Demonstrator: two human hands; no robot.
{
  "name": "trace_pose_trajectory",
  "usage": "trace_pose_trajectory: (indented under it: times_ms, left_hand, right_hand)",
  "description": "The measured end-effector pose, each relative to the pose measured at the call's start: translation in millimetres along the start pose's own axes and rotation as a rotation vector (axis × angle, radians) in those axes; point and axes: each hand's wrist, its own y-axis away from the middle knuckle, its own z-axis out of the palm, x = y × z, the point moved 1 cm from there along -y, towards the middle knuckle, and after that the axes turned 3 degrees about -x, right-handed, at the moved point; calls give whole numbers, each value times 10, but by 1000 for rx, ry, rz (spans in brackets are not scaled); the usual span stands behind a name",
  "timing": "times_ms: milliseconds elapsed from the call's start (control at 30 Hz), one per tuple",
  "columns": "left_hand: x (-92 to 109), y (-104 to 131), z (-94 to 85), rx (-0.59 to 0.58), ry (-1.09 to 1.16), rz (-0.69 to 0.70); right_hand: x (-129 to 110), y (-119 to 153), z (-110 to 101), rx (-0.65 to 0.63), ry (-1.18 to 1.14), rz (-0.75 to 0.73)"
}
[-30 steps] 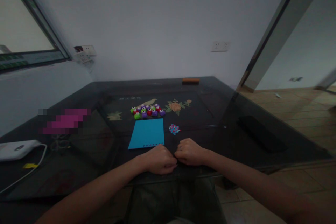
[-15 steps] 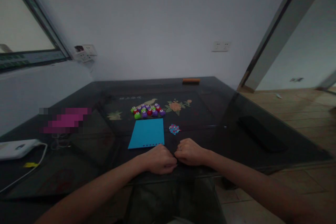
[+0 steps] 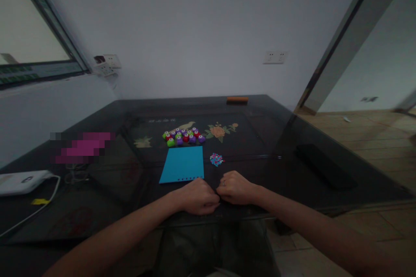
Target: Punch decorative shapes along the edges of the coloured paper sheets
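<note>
My left hand [image 3: 199, 197] is curled into a fist on the near edge of the dark table, and nothing shows in it. Beside it, almost touching, my right hand [image 3: 234, 188] is a loose fist too, a ring on one finger, with nothing seen in it. Just beyond the left fist lies a blue sheet [image 3: 182, 163] with a row of small dark dots along its near edge. A little pile of pink, blue and white beads [image 3: 216, 159] sits beyond the right fist. Several green, purple and red eyeball-like pieces [image 3: 183, 136] are grouped past the sheet.
The glossy black table [image 3: 260, 138] has a printed flower and bird design. A long black case [image 3: 325, 166] lies at right, an orange-brown block [image 3: 237, 100] at the back. On the left are a white device [image 3: 24, 184] with a cable and a blurred pink item [image 3: 86, 147].
Both fists stay where they were. The view has shifted very slightly; nothing on the table has been moved.
</note>
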Motion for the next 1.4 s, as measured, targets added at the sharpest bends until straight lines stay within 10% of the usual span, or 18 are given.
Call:
trace_pose_trajectory:
  times_ms: [933, 1200, 1400]
  left_hand:
    - [7, 45, -33, 106, -1, 108]
    - [-597, 498, -536, 392, 123, -497]
    - [-1264, 1117, -420, 486, 54, -815]
  right_hand:
    - [50, 24, -36, 14, -6, 25]
    - [359, -59, -315, 102, -58, 336]
    - [634, -411, -434, 311, -325, 709]
